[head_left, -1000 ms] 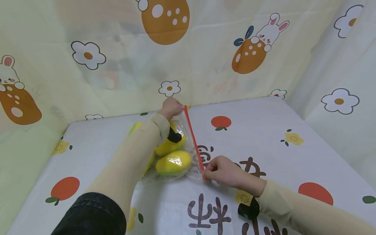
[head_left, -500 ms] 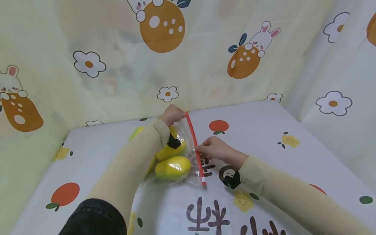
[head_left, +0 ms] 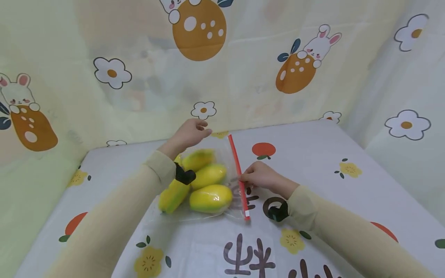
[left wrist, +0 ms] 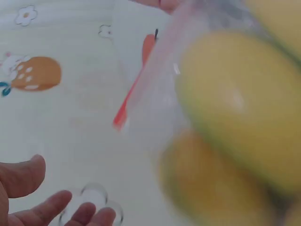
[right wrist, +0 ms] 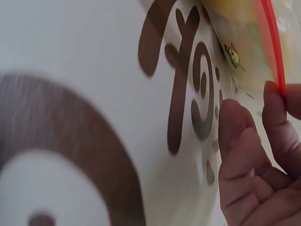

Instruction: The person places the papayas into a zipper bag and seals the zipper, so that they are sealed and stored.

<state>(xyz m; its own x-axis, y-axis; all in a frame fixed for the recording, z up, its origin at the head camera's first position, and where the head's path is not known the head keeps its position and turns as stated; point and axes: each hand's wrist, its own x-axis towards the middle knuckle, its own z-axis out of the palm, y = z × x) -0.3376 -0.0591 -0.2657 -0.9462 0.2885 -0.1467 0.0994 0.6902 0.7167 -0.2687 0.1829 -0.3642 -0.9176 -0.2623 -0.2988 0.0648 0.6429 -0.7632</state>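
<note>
A clear zip bag (head_left: 236, 200) with a red strip (head_left: 235, 156) along its right edge lies on the table, holding several yellow-green mangoes (head_left: 211, 199). A small white piece sits at the strip's near end. My right hand (head_left: 262, 177) pinches the red strip around its middle; the right wrist view shows thumb and index finger on it, the other fingers curled below. Off the bag, beyond its far left side, my left hand (head_left: 189, 133) has its fingers loosely spread and holds nothing. My left forearm hides part of the bag's left side.
The table is covered by a white cloth (head_left: 306, 154) printed with fruit, flowers and dark characters. A patterned curtain (head_left: 243, 77) rises behind the table, with more curtain along the left and right sides.
My left hand has let go of the strip's far end and moved left, uncovering more mangoes. My right hand slid from the strip's near end up to its middle.
</note>
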